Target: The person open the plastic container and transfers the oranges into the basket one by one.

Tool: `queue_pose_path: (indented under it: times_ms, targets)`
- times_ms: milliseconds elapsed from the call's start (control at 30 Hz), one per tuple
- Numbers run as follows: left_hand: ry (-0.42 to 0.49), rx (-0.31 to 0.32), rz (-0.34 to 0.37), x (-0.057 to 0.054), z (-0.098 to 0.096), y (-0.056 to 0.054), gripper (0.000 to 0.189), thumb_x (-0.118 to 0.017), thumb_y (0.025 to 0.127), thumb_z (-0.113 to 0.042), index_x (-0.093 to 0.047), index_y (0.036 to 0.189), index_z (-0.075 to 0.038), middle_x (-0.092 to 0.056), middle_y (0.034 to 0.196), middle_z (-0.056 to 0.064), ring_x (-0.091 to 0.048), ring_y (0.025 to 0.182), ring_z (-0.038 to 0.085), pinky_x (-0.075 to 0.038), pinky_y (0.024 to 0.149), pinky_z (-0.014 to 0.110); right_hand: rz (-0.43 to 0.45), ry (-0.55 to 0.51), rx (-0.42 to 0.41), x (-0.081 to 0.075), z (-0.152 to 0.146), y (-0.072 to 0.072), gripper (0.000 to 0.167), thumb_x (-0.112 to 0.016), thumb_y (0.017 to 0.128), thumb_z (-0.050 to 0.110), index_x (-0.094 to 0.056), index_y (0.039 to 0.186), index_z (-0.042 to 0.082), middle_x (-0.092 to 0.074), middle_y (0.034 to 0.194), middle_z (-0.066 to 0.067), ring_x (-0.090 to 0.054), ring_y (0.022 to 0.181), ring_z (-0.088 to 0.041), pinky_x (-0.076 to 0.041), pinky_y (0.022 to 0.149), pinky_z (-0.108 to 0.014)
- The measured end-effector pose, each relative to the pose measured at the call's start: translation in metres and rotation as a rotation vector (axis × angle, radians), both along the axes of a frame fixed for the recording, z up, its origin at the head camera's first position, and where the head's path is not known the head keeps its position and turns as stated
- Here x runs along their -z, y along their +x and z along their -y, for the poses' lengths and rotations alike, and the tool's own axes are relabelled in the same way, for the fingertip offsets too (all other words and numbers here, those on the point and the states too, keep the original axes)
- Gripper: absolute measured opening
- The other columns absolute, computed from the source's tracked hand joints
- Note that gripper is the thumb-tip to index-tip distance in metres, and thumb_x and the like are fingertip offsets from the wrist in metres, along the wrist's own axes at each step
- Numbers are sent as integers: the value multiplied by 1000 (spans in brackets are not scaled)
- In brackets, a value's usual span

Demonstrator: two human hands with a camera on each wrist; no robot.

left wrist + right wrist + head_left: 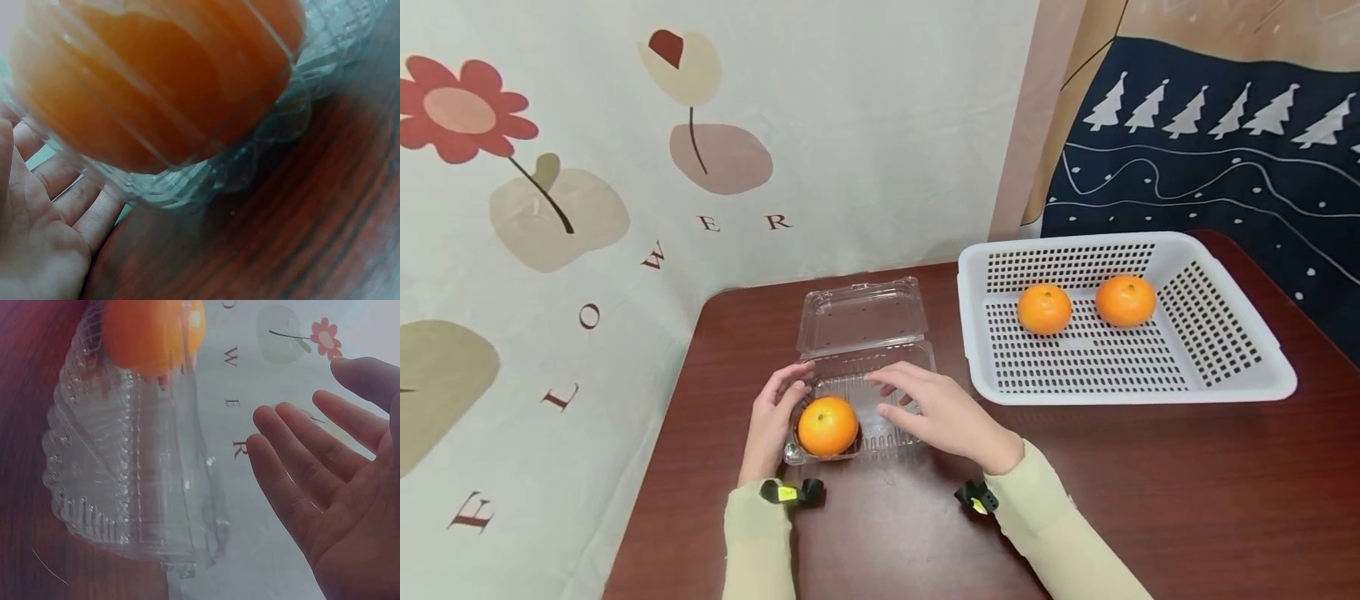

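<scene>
A clear plastic clamshell box (pixel 880 433) lies on the table with its lid (pixel 863 317) folded back, away from the person. An orange fruit like a mandarin (pixel 827 426) sits in the left end of its base. My left hand (pixel 771 421) is at the box's left side; in the left wrist view its fingers (pixel 75 194) extend along the outer wall, beside the mandarin. Above the right part of the base hovers my right hand (pixel 943 412), holding nothing. In the right wrist view its fingers (pixel 312 450) are spread and gently bent, apart from the box.
A white perforated plastic basket (pixel 1127 398) stands on the right of the dark red-brown table (pixel 1150 500). Inside it are two more mandarins, a left one (pixel 1044 309) and a right one (pixel 1126 301). Printed cloth (pixel 865 125) hangs behind the table.
</scene>
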State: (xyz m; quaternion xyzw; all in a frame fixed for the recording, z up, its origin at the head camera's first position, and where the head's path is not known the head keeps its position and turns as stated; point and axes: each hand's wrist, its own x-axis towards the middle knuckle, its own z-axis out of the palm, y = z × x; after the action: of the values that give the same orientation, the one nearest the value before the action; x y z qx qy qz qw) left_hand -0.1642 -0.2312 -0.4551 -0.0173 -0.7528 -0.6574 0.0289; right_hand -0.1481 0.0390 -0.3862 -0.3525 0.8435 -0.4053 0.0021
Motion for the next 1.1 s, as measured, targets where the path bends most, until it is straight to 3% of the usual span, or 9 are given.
queue_pose_path:
  times_ms: [133,267,533,733,1100]
  targets:
    - [9,-4,-26,10,3,-4,29,-50,91,-15,-52,120,-13,-53,123,4,-49,110,23,-40,93,31,-21,33,-9,2,3,1,41,-50,90,36,-45,129,25,-50,117,12,-52,96,0,-48,73,-23]
    - [13,-14,-39,13,3,-6,28,-51,91,-16,-53,119,-14,-54,121,3,-50,109,21,-40,93,33,-47,59,-8,4,5,0,42,-48,90,40,-44,129,25,-50,118,9,-54,97,-5,-48,73,-24]
    - [13,-15,-36,14,3,-6,28,-51,91,-17,-53,119,-13,-54,122,3,-50,109,21,-40,93,31,-116,110,13,13,13,0,41,-55,87,33,-47,126,23,-48,122,10,-57,86,-6,-47,75,-24]
    - [7,-17,-24,15,4,-6,29,-51,91,-18,-53,120,-14,-54,122,3,-50,109,22,-41,92,27,-128,130,0,20,19,-1,41,-50,89,37,-46,127,22,-47,126,8,-56,98,-8,-45,86,-30]
    - [2,-22,-23,15,4,-6,29,-51,91,-19,-53,119,-15,-54,122,3,-49,110,20,-42,91,25,-141,148,27,28,26,1,41,-52,88,36,-49,126,22,-45,125,8,-52,103,-9,-46,86,-31]
